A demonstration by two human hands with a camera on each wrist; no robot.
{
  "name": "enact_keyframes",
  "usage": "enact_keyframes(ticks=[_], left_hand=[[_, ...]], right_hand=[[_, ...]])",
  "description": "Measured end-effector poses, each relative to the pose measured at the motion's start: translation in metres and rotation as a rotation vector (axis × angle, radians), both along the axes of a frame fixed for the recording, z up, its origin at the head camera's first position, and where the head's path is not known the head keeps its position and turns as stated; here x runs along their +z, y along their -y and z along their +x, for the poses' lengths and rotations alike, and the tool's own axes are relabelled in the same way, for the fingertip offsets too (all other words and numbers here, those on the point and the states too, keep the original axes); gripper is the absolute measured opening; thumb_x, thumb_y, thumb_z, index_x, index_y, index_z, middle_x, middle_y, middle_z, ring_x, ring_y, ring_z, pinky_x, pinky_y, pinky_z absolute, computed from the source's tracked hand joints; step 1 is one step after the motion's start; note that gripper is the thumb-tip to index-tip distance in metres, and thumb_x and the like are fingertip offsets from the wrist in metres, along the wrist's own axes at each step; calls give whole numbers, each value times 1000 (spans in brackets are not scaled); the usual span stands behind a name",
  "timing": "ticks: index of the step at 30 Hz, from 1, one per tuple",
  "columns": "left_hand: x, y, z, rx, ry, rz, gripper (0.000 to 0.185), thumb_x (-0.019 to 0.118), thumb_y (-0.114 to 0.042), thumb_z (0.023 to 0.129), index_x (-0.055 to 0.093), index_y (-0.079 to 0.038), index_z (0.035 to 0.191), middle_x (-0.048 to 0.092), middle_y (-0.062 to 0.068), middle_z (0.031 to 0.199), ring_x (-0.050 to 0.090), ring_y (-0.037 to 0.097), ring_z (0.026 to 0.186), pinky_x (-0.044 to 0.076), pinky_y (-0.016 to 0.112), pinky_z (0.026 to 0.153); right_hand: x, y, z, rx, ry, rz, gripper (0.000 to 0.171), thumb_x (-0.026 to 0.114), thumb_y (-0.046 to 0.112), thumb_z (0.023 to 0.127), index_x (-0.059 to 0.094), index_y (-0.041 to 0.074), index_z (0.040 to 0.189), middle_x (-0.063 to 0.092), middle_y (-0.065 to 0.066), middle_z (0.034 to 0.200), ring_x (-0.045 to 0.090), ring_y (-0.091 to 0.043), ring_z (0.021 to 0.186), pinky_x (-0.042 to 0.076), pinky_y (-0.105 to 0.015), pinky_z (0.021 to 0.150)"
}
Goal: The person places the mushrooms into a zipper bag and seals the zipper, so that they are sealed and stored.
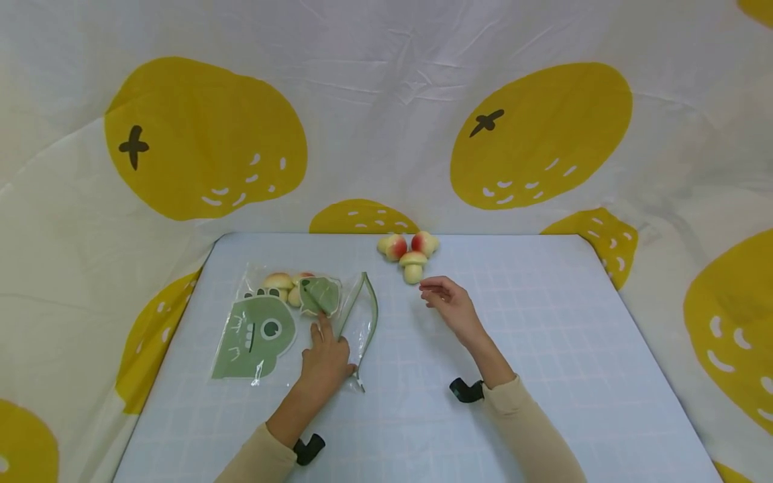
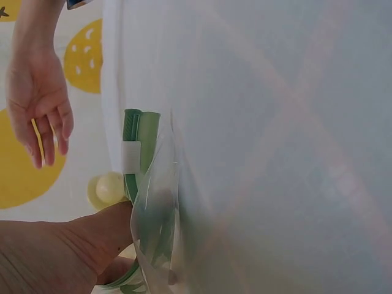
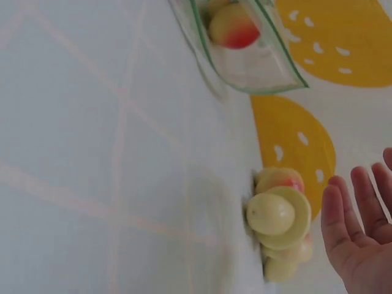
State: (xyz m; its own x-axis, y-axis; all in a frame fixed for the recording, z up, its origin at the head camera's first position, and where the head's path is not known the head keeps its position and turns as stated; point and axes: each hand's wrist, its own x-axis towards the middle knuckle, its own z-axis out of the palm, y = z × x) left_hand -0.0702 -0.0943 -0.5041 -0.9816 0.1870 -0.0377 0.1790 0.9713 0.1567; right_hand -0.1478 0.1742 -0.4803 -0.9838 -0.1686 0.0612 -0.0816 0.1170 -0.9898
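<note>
Mushroom-shaped foam candies, pale cream with pink-red caps, are split between two places: a few already lie inside the clear zip bag with green dinosaur print [image 1: 284, 315] on the left of the mat, while three [image 1: 410, 253] remain loose at the far edge. Left hand [image 1: 326, 359] presses flat on the bag near its open mouth. Right hand [image 1: 449, 305], fingers relaxed and apart, holds nothing, hovering just near the loose three. Judged roughly half done.

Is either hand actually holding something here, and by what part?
The left hand presses the zip bag flat near its open mouth. The right hand holds nothing, open beside the toy mushrooms.
</note>
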Motion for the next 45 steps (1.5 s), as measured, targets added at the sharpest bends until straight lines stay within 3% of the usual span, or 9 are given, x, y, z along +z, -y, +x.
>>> enact_keyframes(ticks=[5,8,12,15,22,32,39,45], left_hand=[[-1,0,0,3,15,-10,61,90,-37,72,68,10,104,22,47,145,37,61,127,55,57,60],[-1,1,0,2,9,-6,61,90,-37,72,67,10,104,22,47,145,37,61,126,55,57,60],[-2,1,1,-10,-5,-4,62,90,-37,72,67,11,103,24,47,144,39,61,125,55,56,59],[-1,2,2,-23,-20,-8,61,90,-38,72,67,11,101,26,48,142,41,61,123,55,56,57],[-1,2,2,-30,-29,-18,62,90,-39,72,67,11,102,28,48,141,41,60,122,55,56,57],[-2,3,0,-25,-6,-16,63,90,-38,72,67,11,104,27,46,141,41,60,123,56,55,57],[0,3,-1,-26,-4,2,62,90,-37,73,66,11,104,26,47,142,41,61,123,55,55,57],[1,3,-1,-21,36,15,61,89,-36,75,66,11,105,25,47,143,39,61,125,55,56,59]], right_hand=[[23,2,4,-73,-101,86,25,62,-1,96,62,-9,119,65,-27,116,64,-26,103,51,-23,84],[23,1,0,-121,-177,133,25,64,-1,95,62,-9,119,65,-26,115,64,-31,104,51,-25,85],[2,-6,-17,-195,-309,175,27,68,-4,92,63,-10,118,64,-28,114,63,-41,103,53,-40,85],[-19,-13,-35,-242,-351,180,29,70,-3,91,63,-8,119,64,-27,114,62,-44,104,52,-52,85],[-35,-15,-63,-297,-247,166,33,73,5,91,63,-1,122,62,-18,120,62,-38,108,52,-42,87],[-49,2,-74,-301,-25,90,51,75,13,90,56,7,137,49,-24,135,61,-37,112,52,-45,91],[-57,16,-79,-322,3,99,59,80,14,86,54,11,139,46,-24,131,64,-39,105,55,-39,84],[-60,24,-83,-326,-4,121,65,83,9,82,52,7,139,45,-24,127,64,-36,97,54,-26,72]])
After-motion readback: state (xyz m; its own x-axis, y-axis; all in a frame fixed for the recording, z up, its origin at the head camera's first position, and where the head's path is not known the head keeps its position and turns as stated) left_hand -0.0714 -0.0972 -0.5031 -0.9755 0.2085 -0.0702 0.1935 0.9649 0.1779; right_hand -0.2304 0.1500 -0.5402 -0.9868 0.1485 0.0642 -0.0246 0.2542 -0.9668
